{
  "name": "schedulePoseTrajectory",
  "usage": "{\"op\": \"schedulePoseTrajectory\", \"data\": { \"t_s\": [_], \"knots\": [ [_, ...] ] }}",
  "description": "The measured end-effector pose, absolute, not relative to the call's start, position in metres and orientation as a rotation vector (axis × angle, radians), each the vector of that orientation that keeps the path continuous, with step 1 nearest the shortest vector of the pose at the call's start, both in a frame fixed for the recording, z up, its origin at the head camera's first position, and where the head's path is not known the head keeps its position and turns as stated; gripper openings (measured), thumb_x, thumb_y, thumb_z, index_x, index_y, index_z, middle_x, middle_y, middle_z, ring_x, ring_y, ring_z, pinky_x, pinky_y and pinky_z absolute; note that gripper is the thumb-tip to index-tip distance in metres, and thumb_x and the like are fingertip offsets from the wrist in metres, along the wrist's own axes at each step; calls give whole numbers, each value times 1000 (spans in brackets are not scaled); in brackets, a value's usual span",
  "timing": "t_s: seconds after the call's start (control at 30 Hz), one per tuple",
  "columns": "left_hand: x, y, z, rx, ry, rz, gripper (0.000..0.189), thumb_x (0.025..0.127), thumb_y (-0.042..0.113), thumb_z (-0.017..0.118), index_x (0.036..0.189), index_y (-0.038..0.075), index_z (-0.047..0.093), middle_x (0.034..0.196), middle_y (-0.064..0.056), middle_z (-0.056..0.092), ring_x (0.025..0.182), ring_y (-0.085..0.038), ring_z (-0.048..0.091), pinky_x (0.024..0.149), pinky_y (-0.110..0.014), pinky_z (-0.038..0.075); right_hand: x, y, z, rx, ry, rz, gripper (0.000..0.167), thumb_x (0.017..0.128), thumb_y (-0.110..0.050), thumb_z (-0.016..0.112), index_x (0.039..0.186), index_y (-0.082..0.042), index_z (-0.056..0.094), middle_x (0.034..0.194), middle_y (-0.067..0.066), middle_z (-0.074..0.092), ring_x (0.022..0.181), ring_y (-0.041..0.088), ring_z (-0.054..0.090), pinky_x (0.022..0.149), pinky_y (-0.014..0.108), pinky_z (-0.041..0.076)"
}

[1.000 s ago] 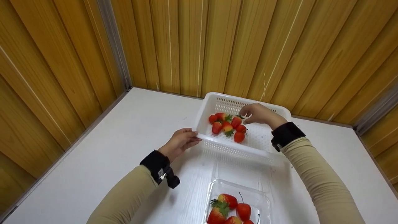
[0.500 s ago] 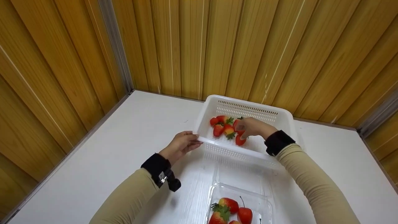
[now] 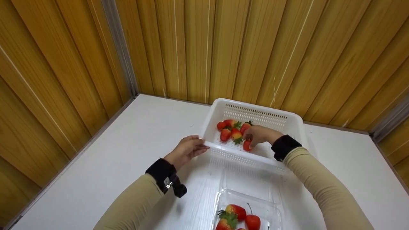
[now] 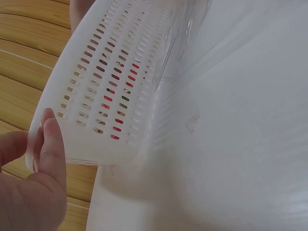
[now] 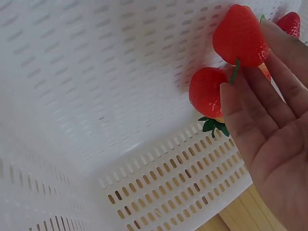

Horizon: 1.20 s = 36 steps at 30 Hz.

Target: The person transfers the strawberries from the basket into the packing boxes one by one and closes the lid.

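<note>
A white perforated plastic basket [image 3: 223, 147] holds several strawberries [image 3: 225, 134] and red cherries. My left hand [image 3: 187, 149] pinches the basket's near left corner, as the left wrist view also shows with its fingers [image 4: 52, 149] at the rim. Inside the basket, my right hand [image 3: 259, 134] reaches down among the fruit, thumb and fingers round a red cherry [image 3: 247, 145]. In the right wrist view that cherry [image 5: 240, 37] has a thin green stem, and a leafy strawberry [image 5: 207, 94] lies close to the fingers. The hand covers some fruit behind it.
A clear plastic box [image 3: 271, 209] with strawberries [image 3: 236, 211] and a cherry [image 3: 252, 221] stands nearer on the white table [image 3: 121, 153]. Its lower part is cut off by the frame. Wood-patterned walls [image 3: 179, 48] rise behind and to the left.
My right hand has moved down and slightly towards me, from above the fruit to the near cherry, and its fingers have closed round it. The left hand stays at the basket's corner.
</note>
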<state>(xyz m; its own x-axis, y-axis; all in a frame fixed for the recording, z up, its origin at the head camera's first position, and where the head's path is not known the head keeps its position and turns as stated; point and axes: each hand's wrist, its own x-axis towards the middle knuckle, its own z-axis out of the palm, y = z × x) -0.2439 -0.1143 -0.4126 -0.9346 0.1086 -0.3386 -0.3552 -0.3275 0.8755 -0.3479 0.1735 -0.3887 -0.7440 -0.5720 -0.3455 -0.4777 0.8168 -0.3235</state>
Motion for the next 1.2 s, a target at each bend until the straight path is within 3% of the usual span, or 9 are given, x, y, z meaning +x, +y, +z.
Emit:
{"op": "schedulePoseTrajectory", "data": {
  "t_s": [0.77, 1.2],
  "knots": [
    [-248, -106, -416, -285, 1616, 2300, 28, 101, -1, 57, 127, -6, 46, 79, -8, 64, 69, -12, 69, 68, -18, 63, -346, 181, -396, -805, 2570, -115, 33, 82, 1, 77, 115, -1, 74, 103, 14, 71, 89, 20, 56, 86, 33, 53],
    [-250, -110, -416, -271, 1618, 2301, 29, 101, -1, 56, 128, -6, 45, 75, -6, 65, 66, -11, 69, 66, -17, 63, -347, 176, -392, -741, 2605, -143, 35, 83, 0, 77, 117, 0, 74, 104, 13, 71, 89, 21, 55, 88, 35, 55]
  ]
}}
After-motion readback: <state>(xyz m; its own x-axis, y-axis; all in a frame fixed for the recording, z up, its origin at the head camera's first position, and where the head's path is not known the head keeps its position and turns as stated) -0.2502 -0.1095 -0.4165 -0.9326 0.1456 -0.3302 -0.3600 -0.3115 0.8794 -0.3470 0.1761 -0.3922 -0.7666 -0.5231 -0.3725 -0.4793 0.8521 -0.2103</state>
